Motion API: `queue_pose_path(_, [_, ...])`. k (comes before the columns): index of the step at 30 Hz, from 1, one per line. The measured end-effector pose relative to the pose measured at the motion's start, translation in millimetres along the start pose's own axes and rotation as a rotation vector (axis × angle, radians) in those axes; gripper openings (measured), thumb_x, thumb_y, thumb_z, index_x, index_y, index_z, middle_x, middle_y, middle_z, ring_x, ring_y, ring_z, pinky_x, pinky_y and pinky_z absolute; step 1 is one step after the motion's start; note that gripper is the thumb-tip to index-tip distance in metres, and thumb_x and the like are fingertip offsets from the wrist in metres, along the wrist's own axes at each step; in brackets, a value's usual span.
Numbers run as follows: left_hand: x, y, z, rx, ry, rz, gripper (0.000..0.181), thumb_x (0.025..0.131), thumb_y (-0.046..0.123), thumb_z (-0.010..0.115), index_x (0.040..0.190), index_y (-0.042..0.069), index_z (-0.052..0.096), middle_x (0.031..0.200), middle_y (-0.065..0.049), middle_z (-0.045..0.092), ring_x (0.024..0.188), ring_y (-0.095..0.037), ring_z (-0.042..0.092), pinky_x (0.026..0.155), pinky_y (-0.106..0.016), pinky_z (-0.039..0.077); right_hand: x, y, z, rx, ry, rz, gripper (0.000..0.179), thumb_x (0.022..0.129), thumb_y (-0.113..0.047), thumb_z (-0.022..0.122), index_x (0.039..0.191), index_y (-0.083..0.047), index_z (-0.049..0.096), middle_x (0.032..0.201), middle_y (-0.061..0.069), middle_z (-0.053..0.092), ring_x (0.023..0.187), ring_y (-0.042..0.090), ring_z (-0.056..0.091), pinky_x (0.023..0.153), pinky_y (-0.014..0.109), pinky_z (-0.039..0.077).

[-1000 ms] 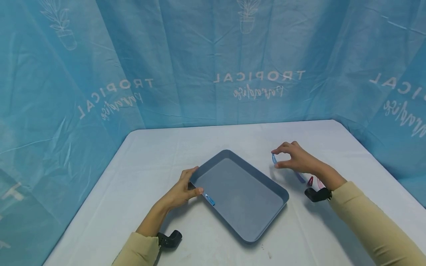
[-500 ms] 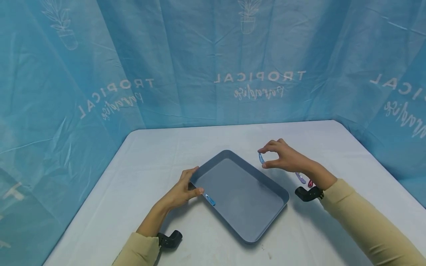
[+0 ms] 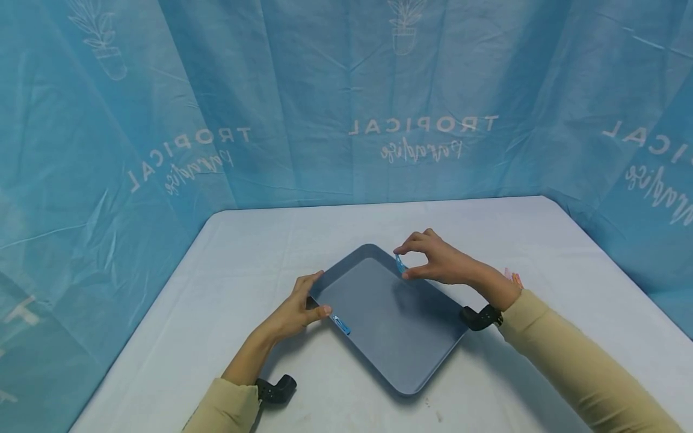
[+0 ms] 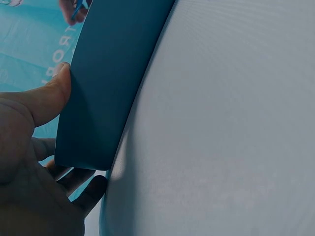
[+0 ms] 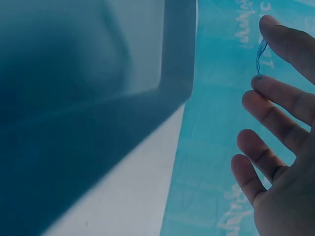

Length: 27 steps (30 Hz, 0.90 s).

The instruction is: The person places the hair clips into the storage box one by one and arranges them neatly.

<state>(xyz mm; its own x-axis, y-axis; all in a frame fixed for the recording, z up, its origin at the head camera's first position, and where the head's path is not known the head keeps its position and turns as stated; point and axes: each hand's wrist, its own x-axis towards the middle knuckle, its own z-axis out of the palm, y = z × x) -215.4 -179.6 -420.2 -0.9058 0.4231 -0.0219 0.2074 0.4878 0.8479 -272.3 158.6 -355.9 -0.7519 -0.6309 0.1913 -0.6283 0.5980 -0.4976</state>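
A grey-blue rectangular tray (image 3: 373,331) lies at an angle on the table. My left hand (image 3: 298,308) holds its left corner, thumb at the rim and fingers round the outer wall; the left wrist view shows this grip on the tray wall (image 4: 106,83). A blue snap hair clip (image 3: 341,325) sits on the rim beside my left thumb. Over the tray's far right edge, my right hand (image 3: 441,260) pinches another blue snap hair clip (image 3: 400,263) by its ends, between thumb and forefinger. In the right wrist view that clip (image 5: 259,58) is seen edge-on, the other fingers spread.
Pink (image 3: 508,273) and orange (image 3: 517,280) clips lie partly hidden behind my right forearm on the white-covered table (image 3: 260,252). A blue printed curtain (image 3: 303,120) surrounds the table at the back and sides.
My right hand has moved left with the blue hair clip, from beside the tray to over its far right edge. My left hand and the tray have stayed put.
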Motion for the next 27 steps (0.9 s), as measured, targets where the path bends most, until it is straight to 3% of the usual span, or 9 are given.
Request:
queue_pose_path(10, [-0.8,1.3,1.1,-0.008,0.000,-0.011,0.085,0.089,0.027,0.065,0.153,0.012,0.011,0.151,-0.017,0.012,0.144,-0.042,0.006,0.110,-0.062,0.022,12.8,-16,19,-0.003,-0.058,-0.056,0.051,0.082,-0.030,0.073,0.128,-0.013,0.059,0.126,0.007,0.054,0.105,0.021,0.040,0.086,0.039,0.041])
queue_pose_path(18, [0.3,0.8,1.0,-0.005,-0.001,-0.010,0.085,0.089,0.028,0.065,0.153,0.012,0.011,0.151,-0.016,0.012,0.145,-0.041,0.007,0.110,-0.060,0.023,21.8,-27,35,0.038,-0.087,-0.067,0.048,0.082,-0.031,0.073,0.126,-0.017,0.060,0.127,0.004,0.054,0.108,0.020,0.040,0.089,0.044,0.044])
queue_pose_path(27, [1.3,0.3,1.1,-0.003,0.005,-0.022,0.084,0.089,0.027,0.065,0.152,0.013,0.011,0.151,-0.016,0.013,0.144,-0.040,0.011,0.111,-0.059,0.023,29.1,-39,51,0.017,-0.137,-0.076,0.050,0.082,-0.032,0.073,0.126,-0.013,0.060,0.123,0.002,0.055,0.108,0.018,0.041,0.087,0.035,0.042])
